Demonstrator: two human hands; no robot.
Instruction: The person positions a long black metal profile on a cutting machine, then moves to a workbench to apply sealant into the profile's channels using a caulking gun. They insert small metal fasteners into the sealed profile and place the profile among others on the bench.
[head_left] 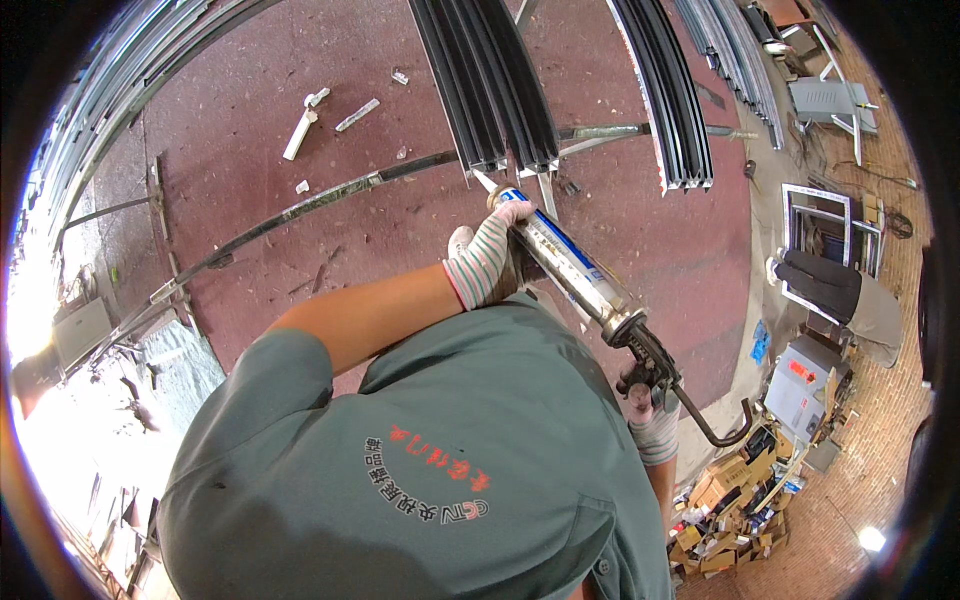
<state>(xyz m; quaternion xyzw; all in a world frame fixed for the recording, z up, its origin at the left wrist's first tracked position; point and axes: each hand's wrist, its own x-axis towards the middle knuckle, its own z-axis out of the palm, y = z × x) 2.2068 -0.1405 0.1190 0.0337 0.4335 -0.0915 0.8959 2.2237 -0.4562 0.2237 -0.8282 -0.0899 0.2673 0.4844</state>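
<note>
The left hand is curled round the front of one glue gun, mid-frame, likely to keep it steady. The right hand is closed round its back end, lower right of middle, maybe because the handle is there. Its one pale tip is just beside one set of black bars, top middle; a second set lies top right.

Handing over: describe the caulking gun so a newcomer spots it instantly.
Find the black profiles at top centre. At their near end, the caulking gun slants from left hand to right hand. Unlike the profiles, it has a blue and white cartridge and hooked rod.
</note>
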